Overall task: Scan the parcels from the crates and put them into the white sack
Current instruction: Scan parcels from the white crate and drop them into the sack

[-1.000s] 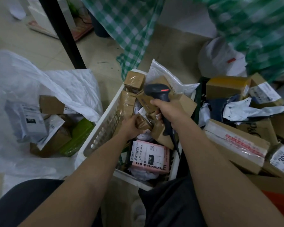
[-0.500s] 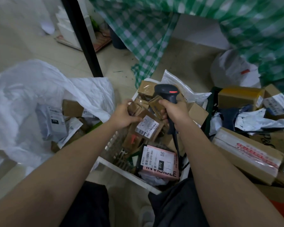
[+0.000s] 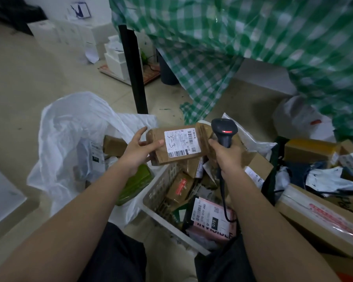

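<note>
Left hand (image 3: 138, 152) fingers hold one brown parcel (image 3: 177, 144) above crate (image 3: 161, 184), label up, print unreadable. Right hand (image 3: 226, 154) fingers wrap one scanner (image 3: 224, 132). White sack (image 3: 69, 139) contents partly hidden.

A parcel (image 3: 178, 144) is held above the far left corner of the crate (image 3: 161, 186), between the left hand (image 3: 139, 148) at its left end and the right hand (image 3: 225, 154) at its right end. A scanner (image 3: 224, 132) is gripped upright in the right hand, just right of the parcel. The sack (image 3: 69, 127) lies open on the floor to the left of the crate, with parcels inside it. More parcels are piled in the crate below the hands. Further boxes (image 3: 318, 218) are stacked to the right of the crate. A bench leg (image 3: 134, 70) stands behind the sack, and a cloth (image 3: 243, 37) hangs behind the crate.
</note>
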Demonstrator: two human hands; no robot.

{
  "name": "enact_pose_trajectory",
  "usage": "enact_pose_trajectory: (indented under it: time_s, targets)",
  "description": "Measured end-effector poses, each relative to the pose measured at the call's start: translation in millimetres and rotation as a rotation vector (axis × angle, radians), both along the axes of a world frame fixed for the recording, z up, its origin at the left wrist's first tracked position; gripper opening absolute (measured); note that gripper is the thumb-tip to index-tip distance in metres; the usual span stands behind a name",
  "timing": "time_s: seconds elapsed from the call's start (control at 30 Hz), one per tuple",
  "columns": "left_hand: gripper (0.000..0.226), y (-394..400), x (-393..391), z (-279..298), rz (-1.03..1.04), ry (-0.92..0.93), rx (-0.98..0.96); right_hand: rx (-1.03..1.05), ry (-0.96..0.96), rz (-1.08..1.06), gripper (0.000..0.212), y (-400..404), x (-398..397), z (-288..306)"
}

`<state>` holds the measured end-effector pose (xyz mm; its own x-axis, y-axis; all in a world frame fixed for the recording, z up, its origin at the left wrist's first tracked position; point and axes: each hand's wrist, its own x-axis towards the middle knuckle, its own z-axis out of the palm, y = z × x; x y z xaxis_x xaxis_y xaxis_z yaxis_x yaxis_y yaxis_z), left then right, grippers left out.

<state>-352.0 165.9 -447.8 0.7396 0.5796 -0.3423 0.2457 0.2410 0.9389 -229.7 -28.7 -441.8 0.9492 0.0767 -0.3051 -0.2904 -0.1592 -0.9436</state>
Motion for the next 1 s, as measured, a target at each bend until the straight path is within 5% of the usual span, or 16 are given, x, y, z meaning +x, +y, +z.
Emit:
enact_pose_trajectory:
  time_s: [0.17,0.43,0.67,0.87,1.0]
  targets:
    - [0.053,6,-5,6,-0.059,-0.022,-0.041,0.141,0.088,-0.043,0.049,15,-4,-2]
    - [0.09,7,-8,-1,-0.227,0.102,-0.033,0.175,0.071,0.021,0.042,40,-17,1]
    - [0.075,8,-13,4,-0.259,0.238,0.143,0.154,-0.061,0.117,0.024,51,-26,8]
    - [0.049,3,-13,6,-0.324,0.201,0.142,0.08,-0.147,0.182,0.023,54,-30,8]
    - [0.05,12,-13,2,-0.292,0.216,0.139,0.048,-0.189,0.214,0.018,55,-32,13]
